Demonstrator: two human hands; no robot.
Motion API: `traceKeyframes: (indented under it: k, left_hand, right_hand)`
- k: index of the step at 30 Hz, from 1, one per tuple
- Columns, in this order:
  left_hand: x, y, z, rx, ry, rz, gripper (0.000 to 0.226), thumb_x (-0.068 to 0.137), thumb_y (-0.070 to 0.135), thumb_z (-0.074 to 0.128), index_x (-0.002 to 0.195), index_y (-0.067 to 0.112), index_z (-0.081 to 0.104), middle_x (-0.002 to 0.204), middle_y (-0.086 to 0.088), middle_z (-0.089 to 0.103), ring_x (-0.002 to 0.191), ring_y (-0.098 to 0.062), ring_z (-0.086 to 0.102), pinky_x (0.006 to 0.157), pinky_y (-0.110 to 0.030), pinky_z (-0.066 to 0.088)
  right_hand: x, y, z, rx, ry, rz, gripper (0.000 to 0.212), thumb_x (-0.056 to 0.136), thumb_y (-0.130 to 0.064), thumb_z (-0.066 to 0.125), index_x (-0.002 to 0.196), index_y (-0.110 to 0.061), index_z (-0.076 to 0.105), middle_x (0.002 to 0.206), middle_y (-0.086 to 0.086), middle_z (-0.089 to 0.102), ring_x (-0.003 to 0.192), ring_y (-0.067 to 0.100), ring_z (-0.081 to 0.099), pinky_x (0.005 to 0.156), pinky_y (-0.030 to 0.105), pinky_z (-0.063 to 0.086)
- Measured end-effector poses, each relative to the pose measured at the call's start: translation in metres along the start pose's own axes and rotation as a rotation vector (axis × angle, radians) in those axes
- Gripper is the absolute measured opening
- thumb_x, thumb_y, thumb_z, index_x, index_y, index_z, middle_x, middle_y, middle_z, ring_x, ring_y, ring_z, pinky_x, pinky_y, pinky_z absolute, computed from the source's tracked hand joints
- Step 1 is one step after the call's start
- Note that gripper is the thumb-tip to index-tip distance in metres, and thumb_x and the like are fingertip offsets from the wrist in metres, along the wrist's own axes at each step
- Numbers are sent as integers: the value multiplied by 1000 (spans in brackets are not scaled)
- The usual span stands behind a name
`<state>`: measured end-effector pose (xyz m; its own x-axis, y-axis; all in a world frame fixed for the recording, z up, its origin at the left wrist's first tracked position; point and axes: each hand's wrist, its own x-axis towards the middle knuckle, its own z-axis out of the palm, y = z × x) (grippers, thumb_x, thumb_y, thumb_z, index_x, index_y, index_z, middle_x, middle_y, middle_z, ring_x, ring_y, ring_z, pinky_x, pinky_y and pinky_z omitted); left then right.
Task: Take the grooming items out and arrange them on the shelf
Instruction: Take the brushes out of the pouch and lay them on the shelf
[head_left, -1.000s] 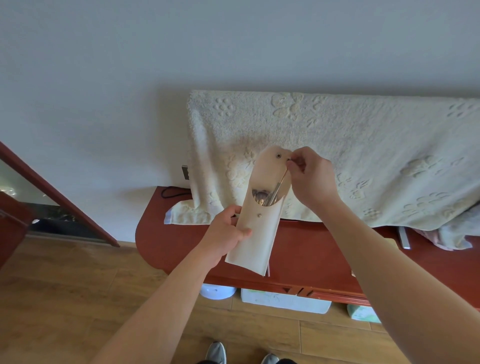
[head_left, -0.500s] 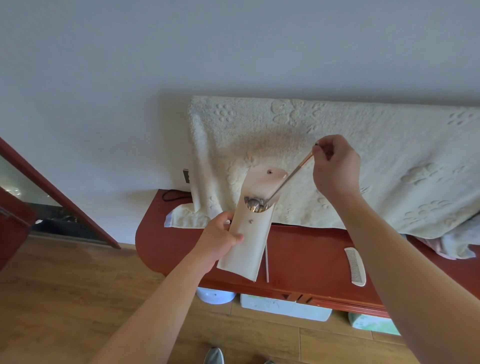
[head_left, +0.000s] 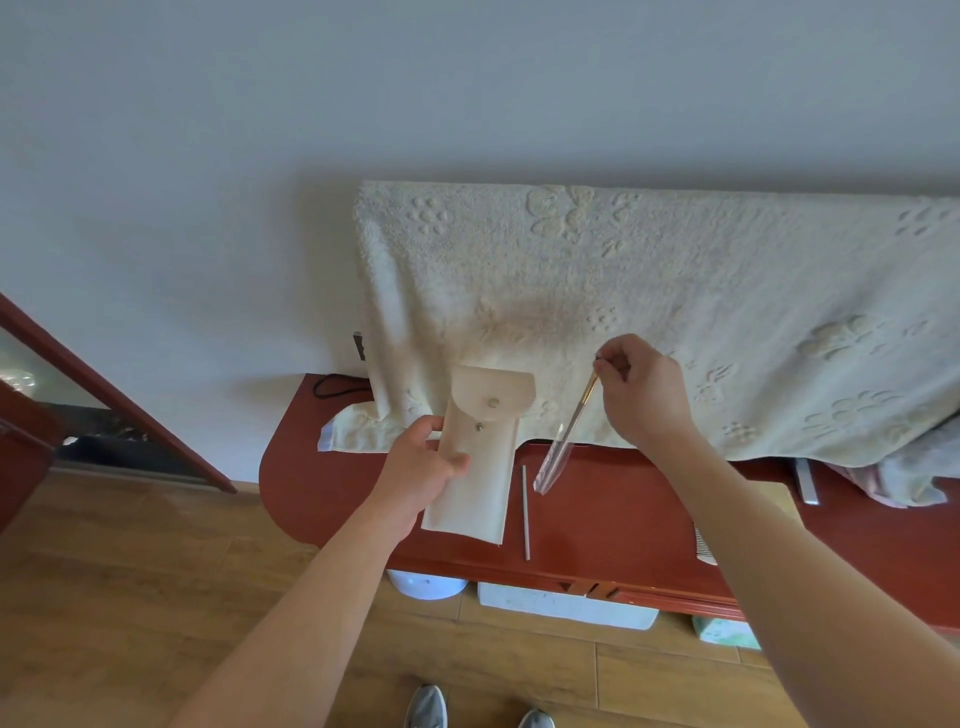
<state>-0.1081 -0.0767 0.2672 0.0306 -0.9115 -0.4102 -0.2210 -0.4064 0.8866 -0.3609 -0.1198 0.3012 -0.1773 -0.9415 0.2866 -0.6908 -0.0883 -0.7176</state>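
Pale wall at rear; wood floor below; red-brown shelf across centre, rounded end at 9 o'clock.

1. Blanket: cream, embossed paws and flowers, hangs over sth. at back of shelf, hem lying on shelf top.
2. Pouch: cream, long, flap open and standing up, two snap studs showing. Held roughly upright over L part of shelf. Contents not visible.
3. Left hand: fingers and thumb clasped round pouch's L edge, mid-height.
4. Slim tool: gold handle, clear sleeve on lower half, out of pouch, at 3 o'clock of it. Slants down towards 7 o'clock; lower tip close over shelf, contact w/ shelf cannot be told.
5. Right hand: fingertips pinching tool's top end.
6. White stick: thin, lies flat on shelf btwn pouch and tool tip, pointing 12 to 6.
7. Comb: pale, on shelf near front edge, mostly hidden by R forearm.
8. Metal strip: on shelf at 3 o'clock, under blanket hem.
9. Cable: black, at shelf's back L corner.
10. Under shelf, L to R: white tub, white box, green pack.
11. Shoes: grey, at 6 o'clock.
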Motion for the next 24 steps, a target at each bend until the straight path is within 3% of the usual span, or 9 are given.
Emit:
traceKeyframes:
  k: [4, 11, 20, 24]
  left_hand:
    - [6, -4, 6, -4, -2, -20, 41, 83, 6, 73, 116, 26, 59, 109, 0, 72, 97, -19, 70, 85, -38, 56]
    - [14, -12, 14, -19, 14, -48, 40, 84, 2, 71, 117, 22, 60, 105, 1, 73, 93, -15, 71, 76, -29, 56]
    - [39, -24, 22, -53, 34, -73, 37, 83, 0, 70, 112, 21, 63, 101, 4, 75, 92, -13, 72, 84, -37, 58]
    - [50, -34, 27, -63, 30, -103, 38, 82, -1, 71, 111, 21, 63, 100, 5, 75, 92, -14, 72, 83, -37, 58]
  right_hand:
    - [-9, 21, 17, -41, -100, 28, 6, 91, -11, 59, 91, -14, 64, 74, -4, 63, 68, 14, 59, 63, 28, 47]
    - [-18, 64, 54, -68, -297, 86, 7, 92, -13, 56, 92, -16, 63, 79, 0, 67, 72, 16, 61, 67, 33, 52]
    - [-17, 119, 108, -102, -495, 168, 8, 92, -17, 55, 90, -23, 60, 83, -2, 68, 75, 18, 65, 68, 35, 54]
    - [-20, 140, 127, -111, -543, 201, 9, 93, -16, 54, 94, -22, 61, 87, -5, 68, 78, 13, 63, 67, 26, 49]
